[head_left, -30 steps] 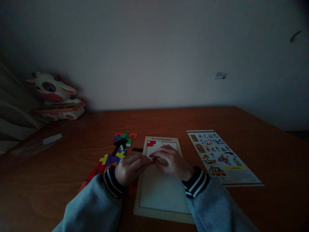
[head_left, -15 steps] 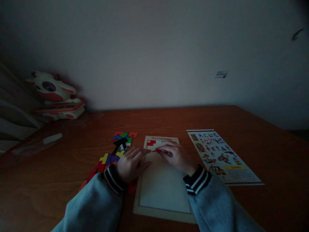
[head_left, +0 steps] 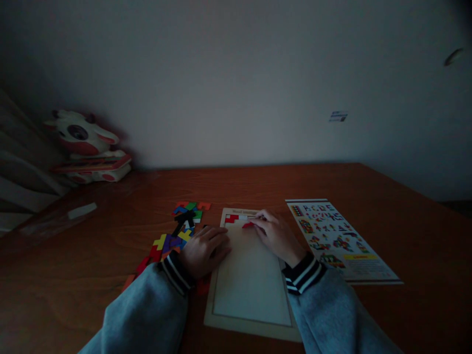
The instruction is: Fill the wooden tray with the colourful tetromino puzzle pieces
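A wooden puzzle tray [head_left: 254,331] lies in front of me, with a red puzzle piece [head_left: 231,218] and a white puzzle piece [head_left: 242,218] in its far left part. My right hand [head_left: 276,236] is over the tray's far right part, its fingers pinching a red puzzle piece [head_left: 248,225] just below the white one. My left hand [head_left: 206,250] rests at the tray's left edge, fingers loosely bent and apart, holding nothing that I can see.
Loose coloured puzzle pieces [head_left: 159,242] are heaped left of the tray, partly under my left sleeve. A printed pattern sheet [head_left: 341,241] lies to the right. A cow-shaped toy [head_left: 88,147] stands at the far left against the wall [head_left: 236,88]. A white strip [head_left: 82,210] is near it.
My left hand has let go of the red piece and drawn back slightly toward the tray's left edge. My right hand has moved the piece a little right and holds it alone.
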{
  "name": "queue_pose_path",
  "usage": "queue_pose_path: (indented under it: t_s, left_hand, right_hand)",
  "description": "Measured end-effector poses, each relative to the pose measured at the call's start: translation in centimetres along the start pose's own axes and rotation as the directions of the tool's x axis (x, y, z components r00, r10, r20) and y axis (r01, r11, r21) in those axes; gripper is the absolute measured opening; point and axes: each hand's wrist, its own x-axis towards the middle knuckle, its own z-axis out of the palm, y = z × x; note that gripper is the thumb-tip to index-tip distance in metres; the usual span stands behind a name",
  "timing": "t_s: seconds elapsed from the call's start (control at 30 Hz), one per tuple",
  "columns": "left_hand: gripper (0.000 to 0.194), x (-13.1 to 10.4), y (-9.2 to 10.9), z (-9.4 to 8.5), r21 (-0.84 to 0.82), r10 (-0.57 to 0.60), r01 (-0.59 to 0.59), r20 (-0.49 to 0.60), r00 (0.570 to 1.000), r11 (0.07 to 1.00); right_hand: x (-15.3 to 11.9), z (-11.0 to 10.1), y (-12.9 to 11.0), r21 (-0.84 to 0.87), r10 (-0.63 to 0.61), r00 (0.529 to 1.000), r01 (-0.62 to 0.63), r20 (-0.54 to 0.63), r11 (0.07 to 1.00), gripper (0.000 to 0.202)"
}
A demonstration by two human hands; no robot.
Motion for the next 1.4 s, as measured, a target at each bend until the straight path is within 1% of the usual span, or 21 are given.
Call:
queue_pose_path:
  t_s: [0.1, 0.17, 0.3, 0.4, 0.47, 0.6, 0.7, 0.93, 1.13, 1.23, 1.4]
  left_hand:
    - [0.019, 0.0, -0.1, 0.0, 0.000, -0.001, 0.001, 0.013, 1.000, 1.000]
    - [0.020, -0.1, -0.2, 0.1, -0.002, 0.004, -0.004, 0.013, 1.000, 1.000]
    - [0.019, -0.1, -0.3, 0.2, -0.007, 0.003, -0.003, 0.003, 1.000, 1.000]
    - [0.019, -0.1, -0.1, 0.1, -0.006, 0.003, -0.003, 0.002, 1.000, 1.000]
    - [0.018, -0.1, 0.0, 0.0, -0.007, 0.001, -0.001, 0.007, 1.000, 1.000]
    - [0.018, -0.1, 0.0, 0.0, -0.013, -0.006, 0.006, 0.014, 1.000, 1.000]
    - [0.018, -0.1, -0.1, 0.1, -0.016, -0.004, 0.005, 0.011, 1.000, 1.000]
    - [0.016, 0.0, 0.0, 0.1, -0.026, -0.017, 0.017, -0.007, 1.000, 1.000]
    - [0.017, -0.1, -0.2, 0.1, -0.036, -0.021, 0.021, 0.000, 1.000, 0.999]
    - [0.017, -0.1, -0.2, 0.1, -0.035, -0.012, 0.012, 0.008, 1.000, 0.999]
    - [0.018, -0.1, -0.2, 0.2, -0.027, -0.013, 0.013, 0.014, 1.000, 1.000]
  right_hand:
    - [0.1, -0.1, 0.1, -0.006, 0.029, 1.000, -0.029, 0.002, 1.000, 0.037]
    - [0.1, -0.1, -0.1, 0.016, 0.055, 0.998, -0.055, -0.004, 0.998, 0.039]
    - [0.2, -0.2, -0.6, 0.035, 0.055, 0.999, -0.055, -0.001, 0.998, 0.025]
    - [0.2, -0.1, -0.6, 0.020, 0.041, 0.999, -0.041, -0.010, 0.999, 0.026]
    - [0.2, -0.1, -0.6, 0.007, 0.061, 0.998, -0.061, -0.024, 0.998, 0.027]
    - [0.2, 0.1, -0.4, -0.018, 0.121, 0.992, -0.122, -0.043, 0.992, 0.021]
    - [0.2, 0.3, -0.3, -0.026, 0.134, 0.990, -0.135, -0.035, 0.991, 0.018]
    - [0.1, 0.3, -0.7, -0.014, 0.096, 0.995, -0.096, 0.036, 0.995, 0.022]
    - [0.2, -0.1, -1.0, -0.032, 0.114, 0.990, -0.112, 0.082, 0.993, 0.026]
    - [0.1, -0.1, -0.9, -0.036, 0.127, 0.988, -0.124, 0.087, 0.992, 0.027]
    - [0.2, 0.4, -0.7, 0.047, 0.141, 0.988, -0.144, 0.056, 0.988, 0.032]
